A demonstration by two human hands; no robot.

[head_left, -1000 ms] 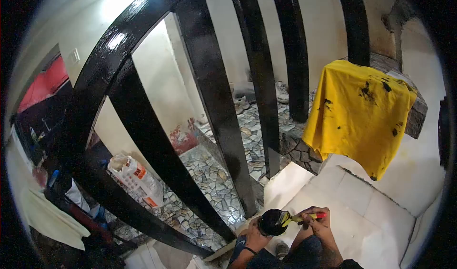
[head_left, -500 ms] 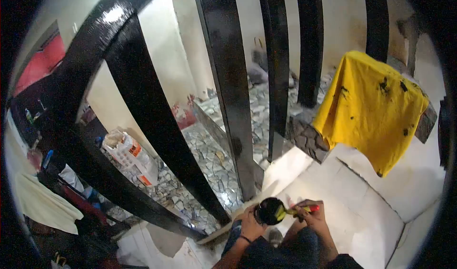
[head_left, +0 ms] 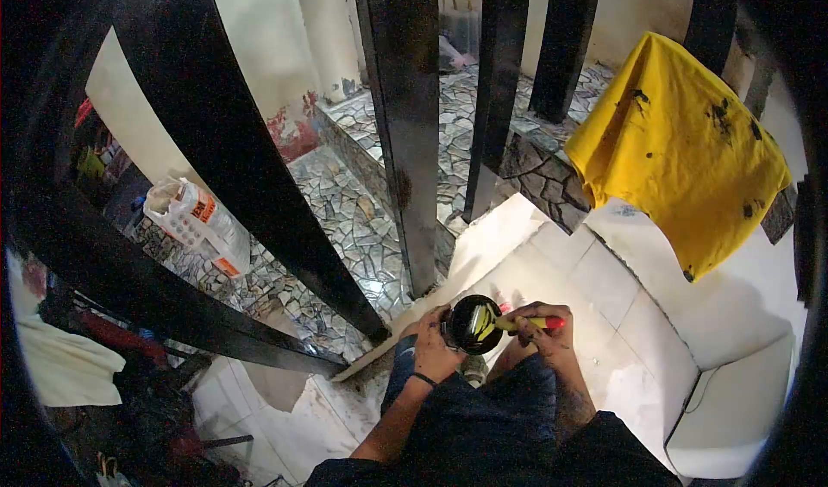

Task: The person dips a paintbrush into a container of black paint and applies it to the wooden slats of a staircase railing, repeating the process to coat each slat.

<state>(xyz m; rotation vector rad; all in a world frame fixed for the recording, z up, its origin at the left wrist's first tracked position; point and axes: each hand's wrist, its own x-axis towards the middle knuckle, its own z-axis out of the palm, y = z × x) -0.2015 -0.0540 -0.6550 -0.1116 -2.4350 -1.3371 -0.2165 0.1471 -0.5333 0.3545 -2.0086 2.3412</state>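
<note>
My left hand (head_left: 435,351) is wrapped round the side of a small round paint can (head_left: 463,335), its dark mouth facing up at me. In my right hand (head_left: 549,342) is a paintbrush (head_left: 550,322) with a yellow and red handle. The brush points left, and its yellowish head lies over the can's mouth, at or inside the rim. Dark smears mark my right hand and forearm. Both hands are above my lap, close together.
Glossy black posts (head_left: 398,125) rise in front of me. A paint-spotted yellow cloth (head_left: 681,159) drapes over a stone-faced ledge (head_left: 548,181) at right. Behind the posts, a white sack (head_left: 207,228) stands on the stone-patterned floor (head_left: 345,215). White tiles (head_left: 595,289) lie to the right.
My view has tilted down, so the can and hands appear higher. The brush head has moved from the can's right rim further over its mouth.
</note>
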